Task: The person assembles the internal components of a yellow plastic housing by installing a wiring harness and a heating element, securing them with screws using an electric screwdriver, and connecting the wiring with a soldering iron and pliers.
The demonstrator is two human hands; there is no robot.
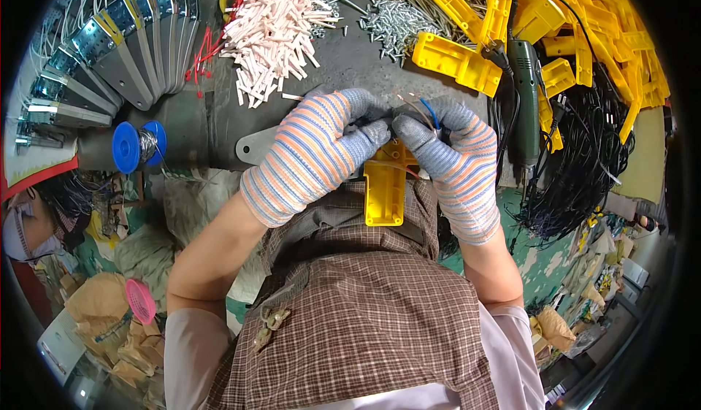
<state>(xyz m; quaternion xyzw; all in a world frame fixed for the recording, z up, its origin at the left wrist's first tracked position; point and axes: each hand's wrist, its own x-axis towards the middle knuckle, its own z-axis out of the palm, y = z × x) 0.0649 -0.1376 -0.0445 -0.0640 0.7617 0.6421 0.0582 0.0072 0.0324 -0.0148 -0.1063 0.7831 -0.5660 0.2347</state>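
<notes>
Both my hands wear striped knit gloves with grey fingers and meet over the bench edge. In the pinch of my right hand (456,151) are thin electrical wires (431,112), one blue and others brownish, their ends sticking up. My left hand (314,151) is closed at the fingertips close beside them; what it grips is hidden. Just below the fingers hangs a yellow plastic housing (385,194), open side up, with a thin wire across its upper part. A flat grey metal plate (254,146) with a hole pokes out from under my left hand.
Pale sleeves (281,34) lie heaped ahead, near screws (398,24). Yellow housings (595,27) pile up at far right, beside a green power tool (523,96) and black cords (577,169). Metal plate assemblies (131,52) and a blue solder spool (127,148) are at left.
</notes>
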